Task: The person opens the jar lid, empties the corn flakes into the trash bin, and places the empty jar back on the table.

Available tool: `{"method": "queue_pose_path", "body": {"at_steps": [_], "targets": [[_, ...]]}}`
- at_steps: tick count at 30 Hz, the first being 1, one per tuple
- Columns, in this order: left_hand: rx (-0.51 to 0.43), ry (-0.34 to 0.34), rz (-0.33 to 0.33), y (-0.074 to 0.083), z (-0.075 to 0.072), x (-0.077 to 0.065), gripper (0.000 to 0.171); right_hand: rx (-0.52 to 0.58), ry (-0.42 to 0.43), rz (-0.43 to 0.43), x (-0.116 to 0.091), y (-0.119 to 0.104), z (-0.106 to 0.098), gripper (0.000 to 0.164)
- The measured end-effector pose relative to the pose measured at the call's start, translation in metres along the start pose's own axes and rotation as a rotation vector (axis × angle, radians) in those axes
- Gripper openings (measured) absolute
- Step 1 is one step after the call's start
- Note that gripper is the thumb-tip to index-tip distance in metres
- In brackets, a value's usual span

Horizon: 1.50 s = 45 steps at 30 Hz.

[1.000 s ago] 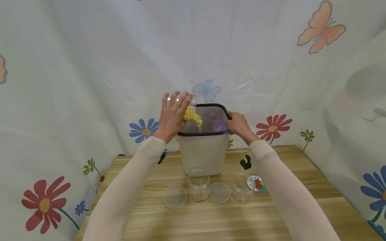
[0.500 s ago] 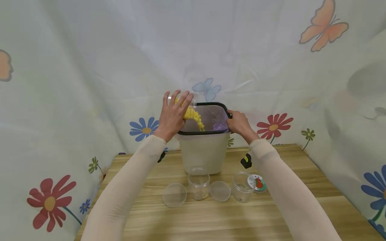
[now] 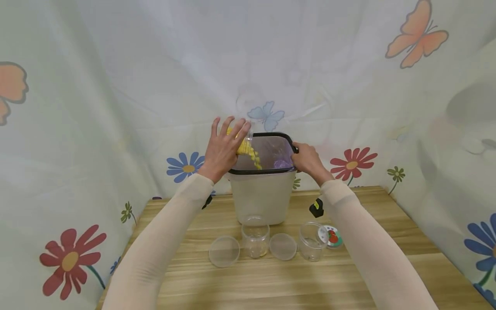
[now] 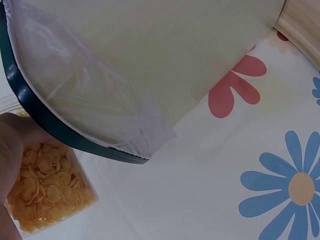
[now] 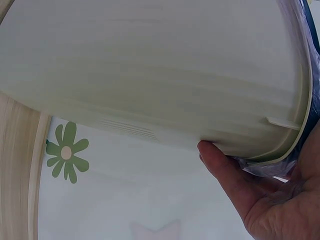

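Note:
My left hand (image 3: pixel 222 151) grips a clear plastic jar (image 4: pixel 89 196) and holds it tipped over the left side of a cream trash bin (image 3: pixel 261 198). Yellow flakes (image 3: pixel 245 148), resembling corn flakes, spill from its mouth into the bin in the head view. Across the bin, my right hand (image 3: pixel 308 160) grips the black rim at the right side, its fingertip (image 5: pixel 212 152) against the outer wall in the right wrist view. A purple liner bag (image 3: pixel 283 164) shows inside; the bin's bottom is hidden.
Two clear jars without lids, a left jar (image 3: pixel 255 241) and a right jar (image 3: pixel 312 245), stand before the bin. A left lid (image 3: pixel 224 251) and a middle lid (image 3: pixel 283 247) lie beside them. A printed round lid (image 3: pixel 333 237) lies partly behind the right jar on the wooden table (image 3: pixel 248 284).
Flakes keep falling into the bin, and the jar in my left hand looks tipped slightly further. My right hand stays on the rim.

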<state>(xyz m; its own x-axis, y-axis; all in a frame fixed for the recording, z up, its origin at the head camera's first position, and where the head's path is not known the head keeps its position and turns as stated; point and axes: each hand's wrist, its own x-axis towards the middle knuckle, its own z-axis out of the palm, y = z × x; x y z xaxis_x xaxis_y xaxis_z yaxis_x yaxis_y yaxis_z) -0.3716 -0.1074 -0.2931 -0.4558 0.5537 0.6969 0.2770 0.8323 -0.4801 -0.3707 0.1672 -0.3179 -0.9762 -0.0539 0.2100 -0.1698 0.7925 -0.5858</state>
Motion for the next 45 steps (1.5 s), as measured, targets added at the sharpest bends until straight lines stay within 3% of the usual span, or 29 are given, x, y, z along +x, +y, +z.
{"method": "queue_pose_path", "body": {"at_steps": [24, 38, 45], "targets": [[0.064, -0.040, 0.061, 0.0022, -0.0006, 0.0000, 0.079, 0.009, -0.004, 0.015, -0.0007, 0.0003, -0.0008, 0.060], [0.067, -0.062, 0.085, 0.0029, -0.0017, 0.0005, 0.082, 0.012, -0.009, 0.018, 0.0007, 0.0005, -0.0007, 0.060], [0.112, -0.082, 0.118, 0.0044, -0.0019, -0.0001, 0.086, 0.011, -0.012, 0.021, 0.0004, 0.0006, -0.0008, 0.060]]}}
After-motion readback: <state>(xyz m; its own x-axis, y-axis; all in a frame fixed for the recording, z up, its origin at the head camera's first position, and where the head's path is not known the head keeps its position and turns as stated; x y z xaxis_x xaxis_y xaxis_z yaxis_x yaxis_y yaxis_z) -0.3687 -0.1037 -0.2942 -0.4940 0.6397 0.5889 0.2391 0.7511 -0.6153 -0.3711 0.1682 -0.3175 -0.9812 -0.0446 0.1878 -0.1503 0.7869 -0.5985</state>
